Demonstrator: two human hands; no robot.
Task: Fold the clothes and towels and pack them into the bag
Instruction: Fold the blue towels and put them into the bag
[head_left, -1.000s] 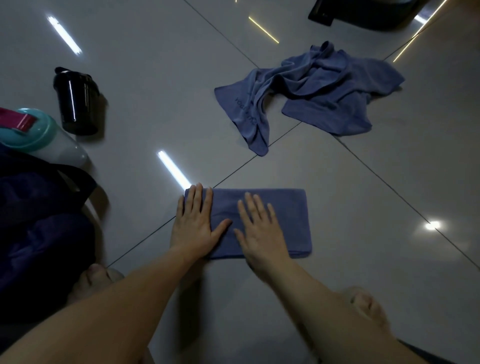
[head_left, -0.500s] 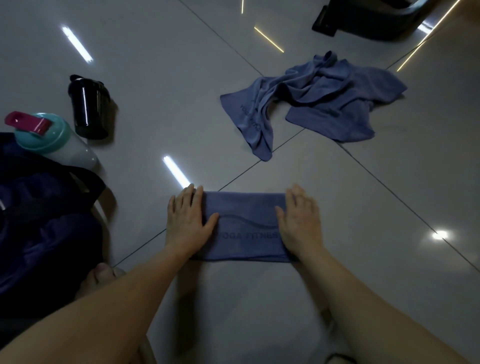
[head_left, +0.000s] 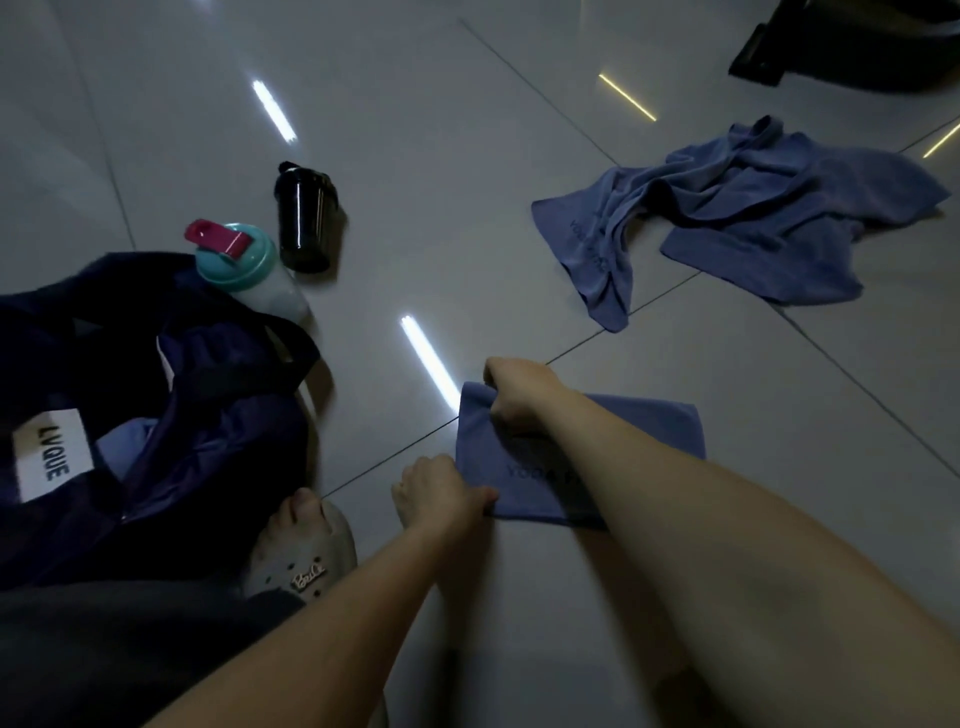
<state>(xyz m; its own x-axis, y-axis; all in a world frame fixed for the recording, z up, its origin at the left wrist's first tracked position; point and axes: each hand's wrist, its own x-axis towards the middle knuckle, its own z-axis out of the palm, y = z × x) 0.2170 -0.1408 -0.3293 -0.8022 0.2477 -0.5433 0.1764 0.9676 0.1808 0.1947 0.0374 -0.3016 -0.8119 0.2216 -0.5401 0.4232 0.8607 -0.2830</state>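
Head view: half a second ago both hands lay flat on the folded blue towel (head_left: 644, 431), one at each end. Now both are at its left edge. The left hand (head_left: 441, 491) pinches the near left corner, fingers curled. The right hand (head_left: 519, 395) reaches across, forearm over the cloth, and grips the far left corner. The towel lies flat on the tiled floor (head_left: 467, 156), to the right of the open dark bag (head_left: 156, 415). A crumpled blue towel (head_left: 737, 218) lies well beyond.
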